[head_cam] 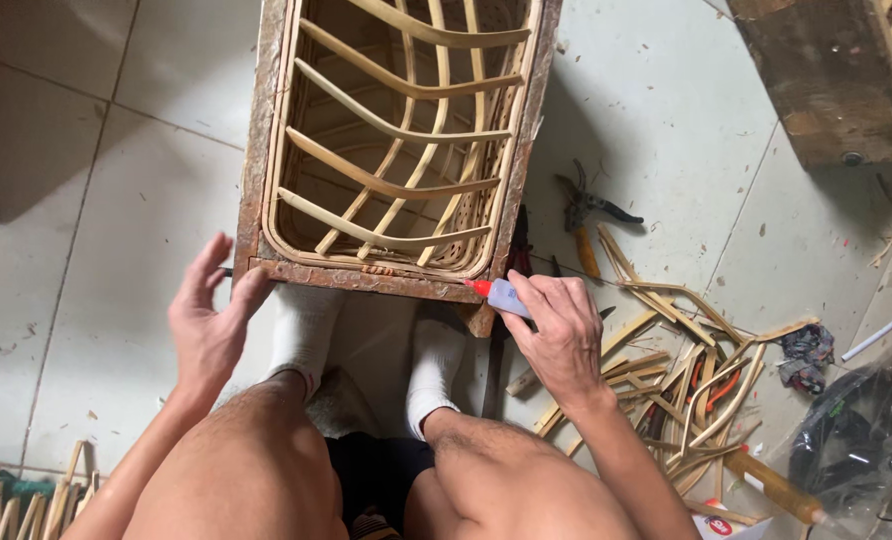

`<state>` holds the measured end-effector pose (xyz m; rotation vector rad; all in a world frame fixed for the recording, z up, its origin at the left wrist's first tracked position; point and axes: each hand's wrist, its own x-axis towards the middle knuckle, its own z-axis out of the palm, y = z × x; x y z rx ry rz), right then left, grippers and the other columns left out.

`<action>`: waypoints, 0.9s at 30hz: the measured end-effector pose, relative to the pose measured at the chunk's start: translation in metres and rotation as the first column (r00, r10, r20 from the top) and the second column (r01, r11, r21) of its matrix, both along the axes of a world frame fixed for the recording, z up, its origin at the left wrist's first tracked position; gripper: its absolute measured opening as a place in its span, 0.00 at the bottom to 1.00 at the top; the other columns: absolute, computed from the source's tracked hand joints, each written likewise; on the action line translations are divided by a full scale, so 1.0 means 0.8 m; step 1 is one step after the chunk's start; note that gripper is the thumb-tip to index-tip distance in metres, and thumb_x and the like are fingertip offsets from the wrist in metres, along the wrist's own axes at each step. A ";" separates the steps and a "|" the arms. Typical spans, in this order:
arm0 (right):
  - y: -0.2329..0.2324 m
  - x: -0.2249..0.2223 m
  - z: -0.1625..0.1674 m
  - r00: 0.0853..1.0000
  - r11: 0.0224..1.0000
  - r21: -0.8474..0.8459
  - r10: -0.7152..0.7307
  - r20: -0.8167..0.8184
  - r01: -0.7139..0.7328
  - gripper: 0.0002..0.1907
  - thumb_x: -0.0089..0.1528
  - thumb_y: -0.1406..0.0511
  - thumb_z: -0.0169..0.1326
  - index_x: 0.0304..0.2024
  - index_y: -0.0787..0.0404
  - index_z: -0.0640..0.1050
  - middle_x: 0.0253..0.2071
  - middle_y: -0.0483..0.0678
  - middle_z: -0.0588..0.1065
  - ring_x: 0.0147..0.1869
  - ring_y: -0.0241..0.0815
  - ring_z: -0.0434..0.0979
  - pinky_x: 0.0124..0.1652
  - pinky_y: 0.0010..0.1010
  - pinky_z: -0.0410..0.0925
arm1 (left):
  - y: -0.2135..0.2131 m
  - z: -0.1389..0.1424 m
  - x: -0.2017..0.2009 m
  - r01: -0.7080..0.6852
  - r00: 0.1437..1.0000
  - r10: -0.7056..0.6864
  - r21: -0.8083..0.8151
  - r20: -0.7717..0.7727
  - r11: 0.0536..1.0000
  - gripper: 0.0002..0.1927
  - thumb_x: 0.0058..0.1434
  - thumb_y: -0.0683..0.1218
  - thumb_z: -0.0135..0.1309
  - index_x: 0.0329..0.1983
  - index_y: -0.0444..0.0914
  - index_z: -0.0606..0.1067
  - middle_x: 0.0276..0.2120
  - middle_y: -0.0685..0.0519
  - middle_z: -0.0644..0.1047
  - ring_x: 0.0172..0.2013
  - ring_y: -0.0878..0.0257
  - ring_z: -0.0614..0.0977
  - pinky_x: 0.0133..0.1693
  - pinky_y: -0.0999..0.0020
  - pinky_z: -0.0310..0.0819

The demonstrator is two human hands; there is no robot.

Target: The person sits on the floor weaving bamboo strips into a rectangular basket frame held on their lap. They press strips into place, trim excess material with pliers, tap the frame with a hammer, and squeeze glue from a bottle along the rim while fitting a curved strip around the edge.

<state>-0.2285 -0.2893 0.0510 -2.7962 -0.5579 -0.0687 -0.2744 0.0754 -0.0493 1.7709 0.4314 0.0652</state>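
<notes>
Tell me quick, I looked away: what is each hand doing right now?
Left hand: open, thumb against the wooden frame corner.
Right hand: closed on a small glue bottle, red tip at the frame.

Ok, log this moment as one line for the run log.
left hand: open, touching frame corner | right hand: holding glue bottle, red tip at wooden frame edge | basket: inside frame | floor: cane strips, pliers

The person wears white socks [306, 325] and dark shorts [376, 470], with arms and legs bare, no sleeves
</notes>
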 end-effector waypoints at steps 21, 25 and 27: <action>-0.013 0.015 0.027 0.990 0.976 -0.167 0.140 0.006 -0.138 0.25 0.51 0.65 0.70 0.50 0.60 0.81 0.42 0.44 0.78 0.47 0.43 0.73 0.46 0.38 0.63 | -0.002 -0.004 0.014 0.190 0.980 -0.180 0.132 -0.085 0.973 0.34 0.65 0.50 0.62 0.72 0.37 0.66 0.62 0.43 0.74 0.62 0.54 0.75 0.62 0.60 0.69; 0.005 0.019 0.030 0.993 0.991 -0.058 0.117 -0.022 -0.118 0.23 0.51 0.65 0.69 0.49 0.60 0.81 0.40 0.44 0.77 0.45 0.43 0.74 0.45 0.39 0.63 | 0.004 0.005 0.025 0.184 0.925 -0.248 -0.232 -0.289 0.955 0.48 0.57 0.52 0.61 0.78 0.44 0.54 0.59 0.47 0.77 0.57 0.58 0.79 0.60 0.64 0.74; 0.023 0.020 0.024 0.991 0.991 -0.005 0.130 -0.038 -0.130 0.22 0.51 0.65 0.70 0.48 0.60 0.81 0.39 0.44 0.77 0.43 0.43 0.74 0.44 0.38 0.62 | 0.005 0.006 0.028 0.218 0.946 -0.253 -0.179 -0.202 0.959 0.48 0.57 0.50 0.63 0.78 0.40 0.55 0.62 0.45 0.75 0.61 0.57 0.76 0.62 0.63 0.71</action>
